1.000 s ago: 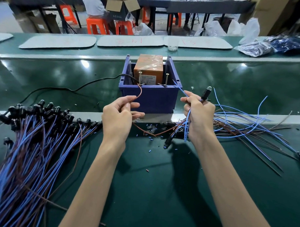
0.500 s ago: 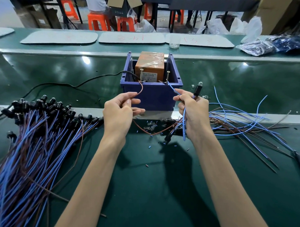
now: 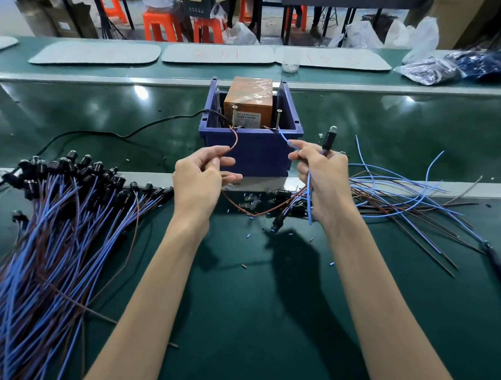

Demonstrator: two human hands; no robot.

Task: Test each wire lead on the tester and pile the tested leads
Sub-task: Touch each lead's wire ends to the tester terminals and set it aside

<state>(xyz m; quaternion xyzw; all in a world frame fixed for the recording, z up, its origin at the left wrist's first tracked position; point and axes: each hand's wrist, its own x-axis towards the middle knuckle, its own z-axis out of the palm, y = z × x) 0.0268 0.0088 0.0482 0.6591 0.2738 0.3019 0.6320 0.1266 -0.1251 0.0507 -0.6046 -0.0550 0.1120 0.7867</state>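
Lead ends up at the tester (image 3: 248, 101)
My left hand (image 3: 200, 176) pinches the brown wire (image 3: 234, 141), my right hand (image 3: 321, 175) the blue wire (image 3: 286, 140); both run up and away to its posts, just beyond my fingers.

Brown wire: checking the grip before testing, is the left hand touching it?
Touching. The head view shows the left hand pinching the brown wire between thumb and forefinger, below its arch.

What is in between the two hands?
In the head view, the front wall of the blue bin shows between the left hand and the right hand. Just below, a brown wire sags across.
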